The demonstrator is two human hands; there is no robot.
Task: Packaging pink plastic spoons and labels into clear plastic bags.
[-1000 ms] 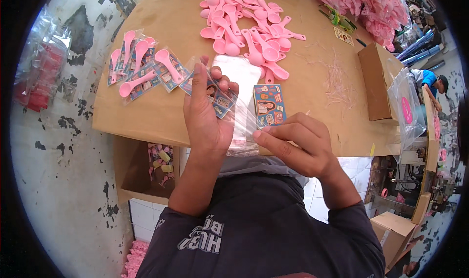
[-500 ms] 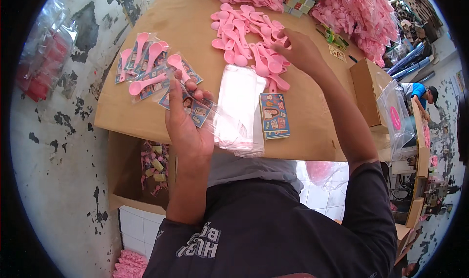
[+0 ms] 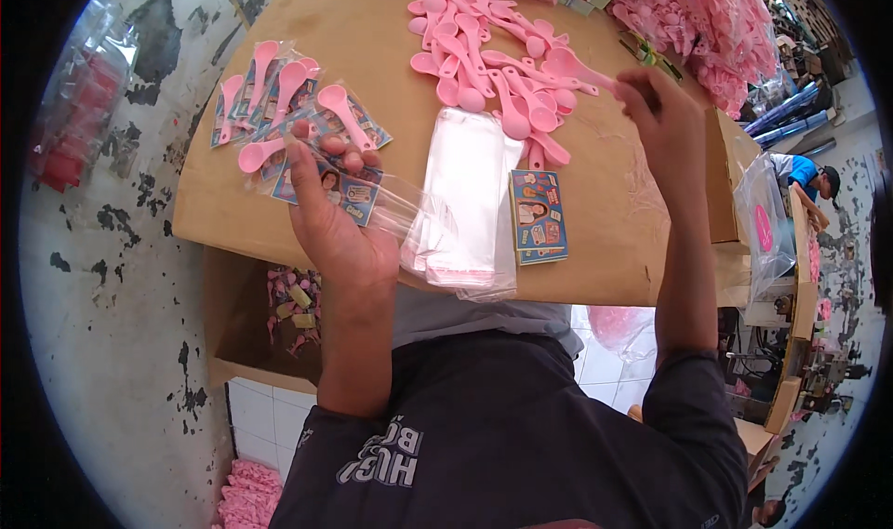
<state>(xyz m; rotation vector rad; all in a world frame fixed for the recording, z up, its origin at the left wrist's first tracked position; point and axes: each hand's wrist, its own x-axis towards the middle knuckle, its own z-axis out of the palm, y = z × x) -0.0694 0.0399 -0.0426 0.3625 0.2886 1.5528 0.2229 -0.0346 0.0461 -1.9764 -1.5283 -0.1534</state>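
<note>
Apparently picking, the right hand [image 3: 654,111] is pinching 1 spoon [image 3: 565,62] toward the table's [image 3: 605,278] right edge; the half-curled left hand [image 3: 342,236] is holding a bagged card [image 3: 358,194] near the front edge. Pairing is calling for alignment.

The tabletop [image 3: 605,273] is covered in brown. To the tabletop's left, a pale wall [image 3: 121,334] is scarred by dark, flaked patches. Below the tabletop, the floor [image 3: 251,427] is laid with white tiles. To the tabletop's right, a second table [image 3: 806,310] is set near another pale wall [image 3: 851,222], also patched. Bright light is seen beyond the tabletop's far right corner.
</note>
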